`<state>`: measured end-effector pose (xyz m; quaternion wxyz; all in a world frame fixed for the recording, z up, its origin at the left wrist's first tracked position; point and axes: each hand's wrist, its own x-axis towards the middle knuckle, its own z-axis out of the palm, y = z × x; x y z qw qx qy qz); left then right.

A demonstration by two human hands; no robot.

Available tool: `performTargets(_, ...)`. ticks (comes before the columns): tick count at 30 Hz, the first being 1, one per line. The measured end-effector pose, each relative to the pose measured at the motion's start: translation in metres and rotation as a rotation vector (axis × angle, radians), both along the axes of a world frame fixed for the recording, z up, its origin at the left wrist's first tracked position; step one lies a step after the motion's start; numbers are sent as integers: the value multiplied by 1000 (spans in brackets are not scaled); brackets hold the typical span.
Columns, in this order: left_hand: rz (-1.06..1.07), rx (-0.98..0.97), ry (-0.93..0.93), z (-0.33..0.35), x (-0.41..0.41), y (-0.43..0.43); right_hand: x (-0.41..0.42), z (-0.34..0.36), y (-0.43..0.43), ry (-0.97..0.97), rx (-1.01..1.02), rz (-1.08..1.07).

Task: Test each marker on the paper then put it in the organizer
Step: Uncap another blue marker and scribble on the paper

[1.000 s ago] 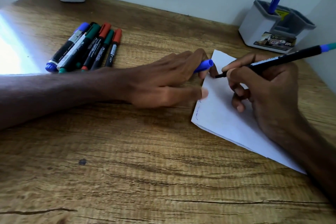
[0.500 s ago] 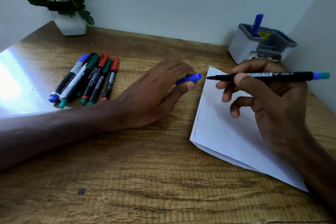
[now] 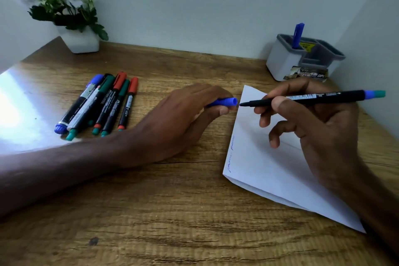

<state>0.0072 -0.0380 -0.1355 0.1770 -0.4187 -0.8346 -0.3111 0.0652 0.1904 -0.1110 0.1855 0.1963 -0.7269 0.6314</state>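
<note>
My right hand (image 3: 317, 127) grips a thin black marker (image 3: 323, 97) with a blue and teal end, held level above the white paper (image 3: 265, 170). Its bare tip points left, almost touching the open mouth of a blue cap (image 3: 224, 102). My left hand (image 3: 183, 119) pinches that cap just left of the paper. A faint scribble runs along the paper's left edge. Several capped markers (image 3: 101, 103) in blue, green and red lie side by side at the left. The white and grey organizer (image 3: 302, 60) stands at the back right with one blue marker (image 3: 298, 35) upright in it.
A white pot of flowers (image 3: 78, 39) stands in the back left corner. Walls close off the desk at the back and right. A bright glare patch (image 3: 19, 112) covers the wooden desk's left edge.
The marker tip came up off the paper and the marker now lies level. My left hand drew back off the paper, and the cap's mouth now meets the tip. The camera tilted up.
</note>
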Motion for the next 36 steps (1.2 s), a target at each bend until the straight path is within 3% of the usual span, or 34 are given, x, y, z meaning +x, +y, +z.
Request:
performTargets(10,-9,2,7,0,1,0,1,-1,-7,34,151,-72)
performTargets(27,-121,-24,62,-1,4,-4,-10,-10,-8,118,187,10)
performTargets(32,-77,-4,32,-1,3,-3,-13,-4,-5,13,186,7)
performTargets(36,30,156,-49,2,4,-3,-11,8,11,-80,75,-15)
